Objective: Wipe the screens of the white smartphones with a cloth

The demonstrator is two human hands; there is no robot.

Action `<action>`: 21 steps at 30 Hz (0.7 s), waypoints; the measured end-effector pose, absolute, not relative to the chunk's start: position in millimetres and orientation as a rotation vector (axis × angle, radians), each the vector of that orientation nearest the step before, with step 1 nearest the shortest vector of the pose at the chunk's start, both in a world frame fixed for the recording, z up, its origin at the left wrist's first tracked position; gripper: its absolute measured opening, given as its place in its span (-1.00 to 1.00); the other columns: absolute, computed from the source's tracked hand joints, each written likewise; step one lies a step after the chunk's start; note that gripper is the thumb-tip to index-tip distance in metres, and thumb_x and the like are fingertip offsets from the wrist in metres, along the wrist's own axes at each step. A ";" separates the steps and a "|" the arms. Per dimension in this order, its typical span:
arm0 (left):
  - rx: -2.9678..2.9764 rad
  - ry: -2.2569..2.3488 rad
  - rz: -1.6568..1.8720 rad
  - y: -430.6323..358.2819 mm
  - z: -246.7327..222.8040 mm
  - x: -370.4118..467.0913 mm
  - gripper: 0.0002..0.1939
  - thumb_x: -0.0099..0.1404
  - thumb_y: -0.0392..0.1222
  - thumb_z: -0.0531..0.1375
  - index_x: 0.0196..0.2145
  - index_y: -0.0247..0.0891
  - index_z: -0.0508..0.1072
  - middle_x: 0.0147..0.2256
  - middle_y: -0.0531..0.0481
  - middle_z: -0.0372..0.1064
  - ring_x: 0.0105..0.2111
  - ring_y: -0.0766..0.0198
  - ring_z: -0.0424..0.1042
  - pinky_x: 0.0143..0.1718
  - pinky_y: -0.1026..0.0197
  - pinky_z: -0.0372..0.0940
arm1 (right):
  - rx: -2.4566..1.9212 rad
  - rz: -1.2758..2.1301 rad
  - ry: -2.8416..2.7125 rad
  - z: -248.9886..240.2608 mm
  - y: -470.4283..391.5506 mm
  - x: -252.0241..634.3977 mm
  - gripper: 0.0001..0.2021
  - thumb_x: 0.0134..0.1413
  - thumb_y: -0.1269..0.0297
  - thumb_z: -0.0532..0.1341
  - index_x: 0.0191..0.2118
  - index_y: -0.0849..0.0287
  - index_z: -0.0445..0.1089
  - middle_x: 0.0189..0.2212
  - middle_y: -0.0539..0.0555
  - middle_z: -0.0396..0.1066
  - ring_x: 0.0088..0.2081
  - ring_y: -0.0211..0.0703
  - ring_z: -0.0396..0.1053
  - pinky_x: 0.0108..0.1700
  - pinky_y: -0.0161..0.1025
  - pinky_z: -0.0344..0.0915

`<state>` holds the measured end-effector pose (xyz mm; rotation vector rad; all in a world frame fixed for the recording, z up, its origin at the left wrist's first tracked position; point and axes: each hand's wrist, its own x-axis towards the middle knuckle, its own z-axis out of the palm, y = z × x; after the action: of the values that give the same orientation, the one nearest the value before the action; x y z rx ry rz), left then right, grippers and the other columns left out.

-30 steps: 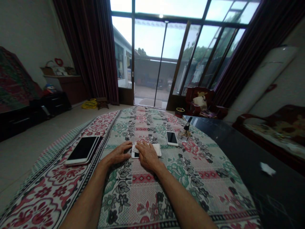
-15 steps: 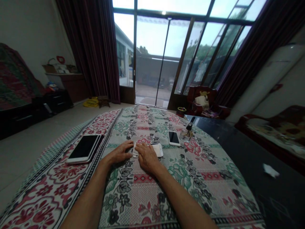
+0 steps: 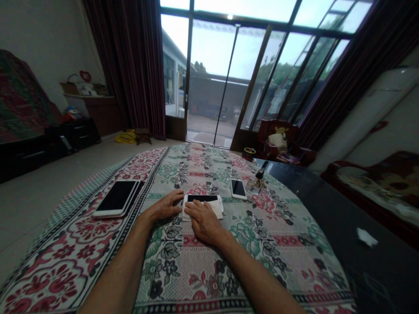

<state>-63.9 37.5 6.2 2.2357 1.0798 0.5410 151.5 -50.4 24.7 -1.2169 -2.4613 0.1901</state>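
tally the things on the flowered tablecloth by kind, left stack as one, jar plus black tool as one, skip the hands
White smartphones: 2
Stack of touchscreen devices: 1
White cloth: 1
Glass jar with black tool: 1
Total: 5

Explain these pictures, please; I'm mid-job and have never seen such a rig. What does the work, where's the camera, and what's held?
There is no machine: a person works bare-handed, seen by one head-worn camera looking forward and down. On the patterned tablecloth lie a stack of devices at left, a white phone in the middle and another phone further right, near a clear container. The right hand lies over a pale cloth on the middle phone; the left hand is at its left end, contact unclear.
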 end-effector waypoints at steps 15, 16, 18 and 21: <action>2.242 1.094 0.527 33.1 13.8 -61.3 -0.44 0.10 -0.20 0.18 0.10 -0.20 0.39 0.24 -0.11 0.17 0.27 -0.02 0.07 0.30 -0.05 -0.05 | -1.328 0.164 -2.430 21.9 -65.1 157.0 -0.53 0.18 0.48 0.03 0.21 0.11 0.22 0.26 0.11 0.17 0.28 0.02 0.01 0.25 0.09 -0.09; 2.235 1.108 0.528 34.0 11.6 -62.2 -0.42 0.12 -0.17 0.18 0.13 -0.20 0.35 0.26 -0.12 0.14 0.28 -0.02 0.04 0.31 -0.06 -0.08 | -1.312 0.171 -2.444 23.2 -66.1 152.6 -0.52 0.18 0.47 0.04 0.21 0.10 0.21 0.26 0.10 0.16 0.28 0.01 0.00 0.26 0.09 -0.10; 2.228 1.130 0.522 35.0 8.6 -63.6 -0.38 0.14 -0.13 0.18 0.18 -0.21 0.30 0.28 -0.13 0.11 0.31 -0.02 -0.01 0.32 -0.09 -0.12 | -1.280 0.180 -2.466 25.9 -67.5 146.0 -0.52 0.17 0.47 0.04 0.21 0.10 0.21 0.27 0.08 0.14 0.28 0.01 -0.01 0.26 0.08 -0.10; 2.228 1.150 0.482 34.7 8.5 -64.3 -0.33 0.14 -0.13 0.18 0.21 -0.29 0.25 0.30 -0.20 0.05 0.32 -0.04 -0.05 0.32 -0.08 -0.14 | -1.253 0.186 -2.474 28.3 -67.9 143.4 -0.52 0.16 0.48 0.05 0.20 0.09 0.21 0.27 0.07 0.15 0.27 -0.01 0.01 0.25 0.06 -0.07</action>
<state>-64.3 34.7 8.5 2.2277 1.1500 0.4816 143.4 -67.9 28.3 -1.2530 -2.4742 0.1856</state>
